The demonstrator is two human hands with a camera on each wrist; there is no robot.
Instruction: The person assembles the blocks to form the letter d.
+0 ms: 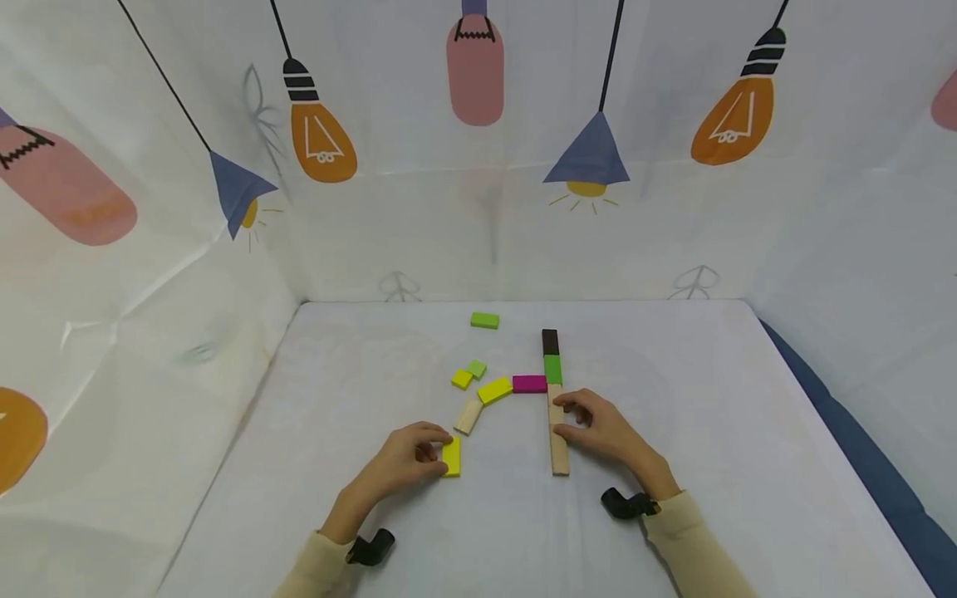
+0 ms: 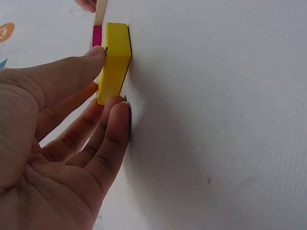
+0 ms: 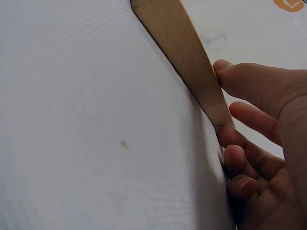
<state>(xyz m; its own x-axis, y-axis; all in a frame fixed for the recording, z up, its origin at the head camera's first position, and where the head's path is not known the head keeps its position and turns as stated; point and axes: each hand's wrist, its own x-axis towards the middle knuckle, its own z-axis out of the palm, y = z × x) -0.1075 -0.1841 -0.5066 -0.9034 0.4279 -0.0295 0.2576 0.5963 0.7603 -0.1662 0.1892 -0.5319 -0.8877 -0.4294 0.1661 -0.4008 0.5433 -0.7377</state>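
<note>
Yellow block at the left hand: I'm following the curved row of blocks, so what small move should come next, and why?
Probably slide the yellow block up toward the plain wooden block. The left hand pinches it, and a gap separates it from the row's end.

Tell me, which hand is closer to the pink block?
Right. The right hand rests beside the long wooden strip, just below the pink block. The left hand is farther down-left, its fingers on a yellow block.
</note>
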